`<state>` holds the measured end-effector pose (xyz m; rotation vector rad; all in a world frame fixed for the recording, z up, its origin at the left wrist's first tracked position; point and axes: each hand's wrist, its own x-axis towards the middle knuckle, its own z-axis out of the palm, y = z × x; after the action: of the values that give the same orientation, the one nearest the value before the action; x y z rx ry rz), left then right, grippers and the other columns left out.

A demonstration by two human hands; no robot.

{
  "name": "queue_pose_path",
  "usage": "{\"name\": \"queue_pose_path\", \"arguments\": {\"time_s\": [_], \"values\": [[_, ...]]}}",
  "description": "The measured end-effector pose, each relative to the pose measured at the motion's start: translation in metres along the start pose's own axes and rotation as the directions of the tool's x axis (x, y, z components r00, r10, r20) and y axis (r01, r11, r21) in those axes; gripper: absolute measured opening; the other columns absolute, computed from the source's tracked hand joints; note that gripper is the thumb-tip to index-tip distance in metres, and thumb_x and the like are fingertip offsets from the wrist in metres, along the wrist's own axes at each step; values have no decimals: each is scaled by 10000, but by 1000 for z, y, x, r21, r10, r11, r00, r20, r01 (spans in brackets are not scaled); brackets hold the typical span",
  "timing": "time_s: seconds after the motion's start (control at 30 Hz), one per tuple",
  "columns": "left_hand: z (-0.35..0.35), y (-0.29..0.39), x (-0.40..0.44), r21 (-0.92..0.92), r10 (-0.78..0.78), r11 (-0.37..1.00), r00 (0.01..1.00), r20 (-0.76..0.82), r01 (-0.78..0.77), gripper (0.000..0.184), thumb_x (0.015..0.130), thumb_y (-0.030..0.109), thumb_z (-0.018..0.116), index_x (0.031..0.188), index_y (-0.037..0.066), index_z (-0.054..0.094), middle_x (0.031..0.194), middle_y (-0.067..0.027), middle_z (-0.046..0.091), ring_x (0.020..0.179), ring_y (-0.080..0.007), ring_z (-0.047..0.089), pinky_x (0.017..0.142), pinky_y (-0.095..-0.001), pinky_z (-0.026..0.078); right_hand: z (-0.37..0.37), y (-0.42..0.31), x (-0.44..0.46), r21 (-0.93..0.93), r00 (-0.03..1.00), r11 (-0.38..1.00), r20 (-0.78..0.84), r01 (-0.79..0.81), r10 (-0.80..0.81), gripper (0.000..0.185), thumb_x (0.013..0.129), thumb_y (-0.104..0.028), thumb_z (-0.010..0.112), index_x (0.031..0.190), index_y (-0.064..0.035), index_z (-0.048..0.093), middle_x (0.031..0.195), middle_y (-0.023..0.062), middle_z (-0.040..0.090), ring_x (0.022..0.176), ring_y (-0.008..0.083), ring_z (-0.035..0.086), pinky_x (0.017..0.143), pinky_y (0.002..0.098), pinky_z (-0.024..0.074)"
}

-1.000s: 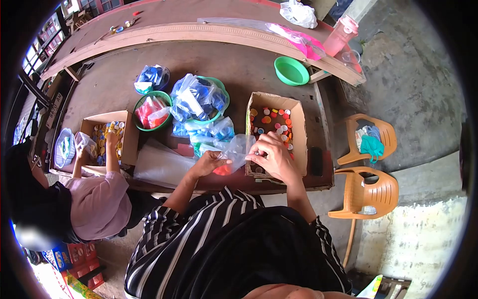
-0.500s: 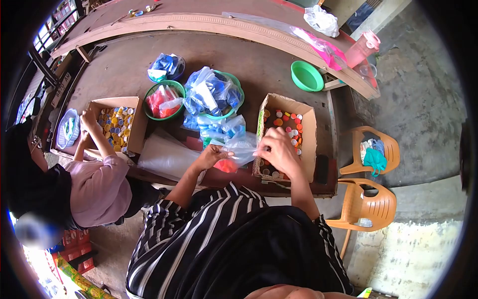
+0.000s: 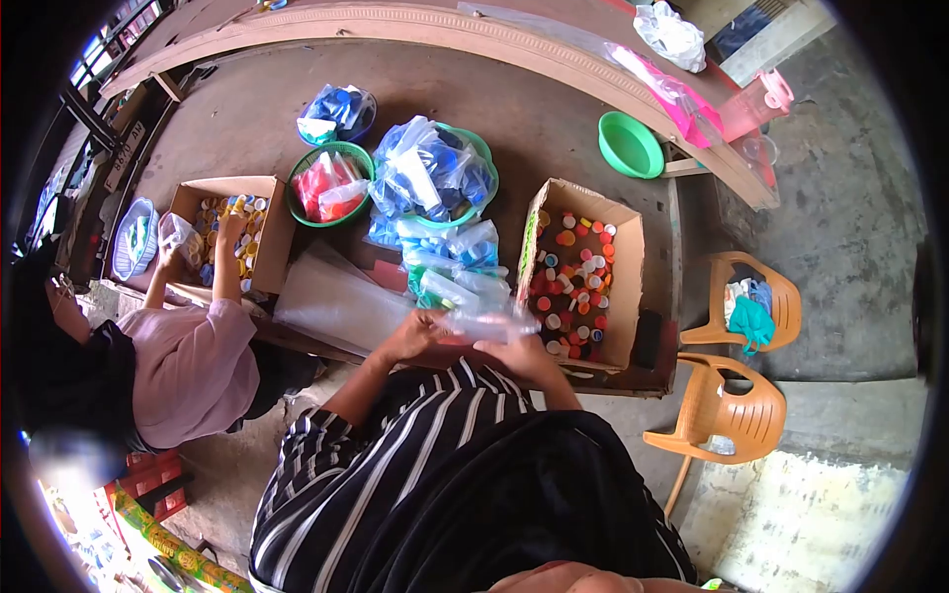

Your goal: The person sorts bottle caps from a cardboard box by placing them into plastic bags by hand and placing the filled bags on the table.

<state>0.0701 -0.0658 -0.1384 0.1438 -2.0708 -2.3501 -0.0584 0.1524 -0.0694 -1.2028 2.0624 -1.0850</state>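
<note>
A clear plastic bag (image 3: 486, 324), blurred by motion, is stretched between my hands at the table's front edge. My left hand (image 3: 419, 336) is closed on its left end. My right hand (image 3: 521, 357) is under and against its right side, fingers curled at the plastic. What lies inside the bag is hard to make out. Right of my hands stands a cardboard box (image 3: 621, 287) with many red, orange and white bottle caps (image 3: 573, 282). Just beyond my hands lie filled plastic bags (image 3: 460, 252), and flat clear plastic sheets (image 3: 331, 301) lie to the left.
Behind are a teal basket (image 3: 484, 163) of blue-filled bags, a green basket (image 3: 297, 203) of red-filled bags and a green bowl (image 3: 631, 145). At left a co-worker (image 3: 188, 366) reaches into a box (image 3: 272, 237) of yellow and white caps. Plastic chairs (image 3: 736, 410) stand right.
My right hand has moved down and left from the box's near edge, closer to my left hand. The co-worker now holds a bag over the other box, one hand among the caps.
</note>
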Motion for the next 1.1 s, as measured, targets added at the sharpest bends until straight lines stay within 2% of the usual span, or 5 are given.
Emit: {"name": "queue_pose_path", "arguments": {"time_s": [0.07, 0.13, 0.4, 0.7, 1.1], "values": [[1, -5, -18, 101, -41, 994, 997, 72, 34, 226, 855, 57, 673, 1062, -15, 731, 959, -52, 753, 889, -99, 633, 824, -303, 513, 19, -1, -7, 152, 982, 976, 79, 156, -169, 472, 911, -239, 705, 1306, -16, 576, 1267, 185, 625, 1165, 301, 597, 1021, 396, 432], [5, 8, -41, 281, -156, 953, 979, 133, 114, 249, 846, 69, 666, 1074, -15, 720, 953, -56, 754, 872, -103, 638, 809, -310, 517, 43, 12, -25, 400, 990, 913, 138, -87, 34, 432, 935, -271, 679, 1266, -3, 605, 1282, 165, 624, 1183, 271, 587, 1030, 372, 422], [14, -18, -87, 431, -176, 892, 983, 49, 138, 268, 890, 209, 724, 1085, 25, 727, 922, -114, 746, 847, -148, 676, 787, -336, 524, 69, 52, -57, 271, 914, 908, 343, -318, 218, 443, 972, -432, 601, 1101, -18, 691, 942, 182, 707, 902, 244, 679, 845, 362, 496], [28, 60, -36, 107, -151, 979, 971, -183, 172, 255, 997, 175, 583, 1078, -53, 665, 851, -97, 729, 790, -153, 679, 751, -309, 543, 32, 9, -38, 261, 994, 961, -39, -93, 107, 348, 1020, -286, 551, 1137, 19, 671, 998, 219, 712, 913, 265, 706, 815, 362, 510], [30, 126, 33, -19, -9, 1000, 980, -197, 5, 411, 1042, 338, 529, 959, -43, 659, 805, -108, 717, 696, -124, 674, 673, -280, 552, -26, -24, 11, 413, 934, 886, -181, -211, 307, 419, 1045, -346, 523, 1089, 54, 640, 865, 80, 660, 796, 130, 575, 747, 306, 469]]}}
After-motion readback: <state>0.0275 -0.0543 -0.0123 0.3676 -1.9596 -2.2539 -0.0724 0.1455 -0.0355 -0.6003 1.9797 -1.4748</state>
